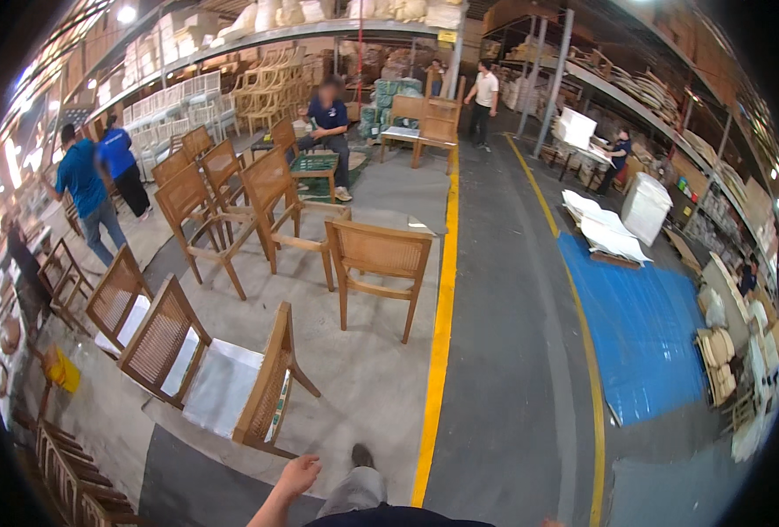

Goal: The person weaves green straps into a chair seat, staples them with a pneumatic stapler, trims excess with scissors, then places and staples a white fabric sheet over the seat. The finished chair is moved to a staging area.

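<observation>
Your left hand hangs loose and empty, fingers relaxed, just short of the tipped wooden chair lying on the grey concrete floor. Your right hand barely shows at the bottom edge; can't tell its grip. A yellow line runs ahead, blue sheet to the right, chair rows and shelving beyond.

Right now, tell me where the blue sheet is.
The blue sheet lies on the floor at right, beyond the yellow line, just below the stacked white panels.
</observation>
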A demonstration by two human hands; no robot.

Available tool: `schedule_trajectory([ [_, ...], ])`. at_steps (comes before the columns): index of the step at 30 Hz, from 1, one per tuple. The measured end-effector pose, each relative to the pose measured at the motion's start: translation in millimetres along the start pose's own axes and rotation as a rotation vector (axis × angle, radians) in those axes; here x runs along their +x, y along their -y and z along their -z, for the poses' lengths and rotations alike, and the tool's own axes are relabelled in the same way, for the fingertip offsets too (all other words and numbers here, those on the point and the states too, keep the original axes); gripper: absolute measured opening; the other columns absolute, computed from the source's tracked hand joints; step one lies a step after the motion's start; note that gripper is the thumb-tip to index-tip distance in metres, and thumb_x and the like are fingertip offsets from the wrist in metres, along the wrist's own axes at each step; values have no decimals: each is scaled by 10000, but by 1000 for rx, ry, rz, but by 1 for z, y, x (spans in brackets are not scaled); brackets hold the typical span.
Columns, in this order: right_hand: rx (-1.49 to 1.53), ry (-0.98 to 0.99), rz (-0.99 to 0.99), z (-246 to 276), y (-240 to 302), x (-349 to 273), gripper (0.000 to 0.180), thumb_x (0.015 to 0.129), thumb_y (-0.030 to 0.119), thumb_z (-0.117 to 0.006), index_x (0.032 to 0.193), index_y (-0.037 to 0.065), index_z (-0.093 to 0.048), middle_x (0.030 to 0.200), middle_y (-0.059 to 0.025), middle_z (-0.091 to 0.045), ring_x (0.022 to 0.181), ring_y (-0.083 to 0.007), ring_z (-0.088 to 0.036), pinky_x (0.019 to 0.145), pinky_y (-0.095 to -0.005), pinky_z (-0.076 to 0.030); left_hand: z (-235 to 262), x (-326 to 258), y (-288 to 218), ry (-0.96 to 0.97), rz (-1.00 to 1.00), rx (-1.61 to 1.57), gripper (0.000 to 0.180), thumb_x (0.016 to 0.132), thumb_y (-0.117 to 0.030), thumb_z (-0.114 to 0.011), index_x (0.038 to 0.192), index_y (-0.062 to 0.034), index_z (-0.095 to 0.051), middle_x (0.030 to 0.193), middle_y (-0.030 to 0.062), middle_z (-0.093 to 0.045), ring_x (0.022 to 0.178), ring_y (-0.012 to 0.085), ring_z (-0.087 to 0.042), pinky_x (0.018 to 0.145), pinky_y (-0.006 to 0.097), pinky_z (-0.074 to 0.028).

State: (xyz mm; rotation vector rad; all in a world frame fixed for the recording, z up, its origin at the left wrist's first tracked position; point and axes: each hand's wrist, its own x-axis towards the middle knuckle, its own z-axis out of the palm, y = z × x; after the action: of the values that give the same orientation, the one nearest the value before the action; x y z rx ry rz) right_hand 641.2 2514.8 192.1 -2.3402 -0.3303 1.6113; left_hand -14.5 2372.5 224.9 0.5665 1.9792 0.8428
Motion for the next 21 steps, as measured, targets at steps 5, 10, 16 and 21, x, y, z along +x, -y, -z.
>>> schedule_trajectory([
  [5, -119, 55, 29, -119, 117, 16, 841, 994, 688, -554, 1634, 210, -292, 1613, -96, -335, 1456, -292, -360, 1138, -546, -392, -6, 146, -113, -66, -246, 335, 453, 991, -394, -623, 1296, -75, -724, 1142, 221, -761, 1104, 410, -720, 952, 491, -561],
  [10, -205, 108, 171, -209, 250, 22, 729, 1009, 625, -560, 1556, 187, -360, 1483, -85, -392, 1333, -275, -412, 1048, -518, -418, -46, 314, -316, -50, -731, 352, 350, 1030, -284, -601, 1264, -40, -691, 1140, 235, -742, 1068, 445, -697, 915, 531, -552],
  [16, -253, 156, 236, -286, 378, 61, 598, 1029, 551, -568, 1463, 159, -441, 1327, -73, -461, 1186, -256, -475, 940, -484, -450, -70, 506, -509, -503, -1165, 473, 220, 1003, -208, -648, 1169, -88, -729, 1087, 172, -749, 1055, 387, -693, 1096, 579, -457],
  [21, -351, 151, 152, -333, 485, 122, 494, 1044, 489, -575, 1385, 136, -509, 1198, -62, -518, 1063, -239, -528, 850, -455, -476, -92, 603, -532, -591, -788, 590, 253, 1028, -289, -601, 1083, -108, -767, 1099, 104, -778, 1133, 346, -688, 1162, 617, -386],
])
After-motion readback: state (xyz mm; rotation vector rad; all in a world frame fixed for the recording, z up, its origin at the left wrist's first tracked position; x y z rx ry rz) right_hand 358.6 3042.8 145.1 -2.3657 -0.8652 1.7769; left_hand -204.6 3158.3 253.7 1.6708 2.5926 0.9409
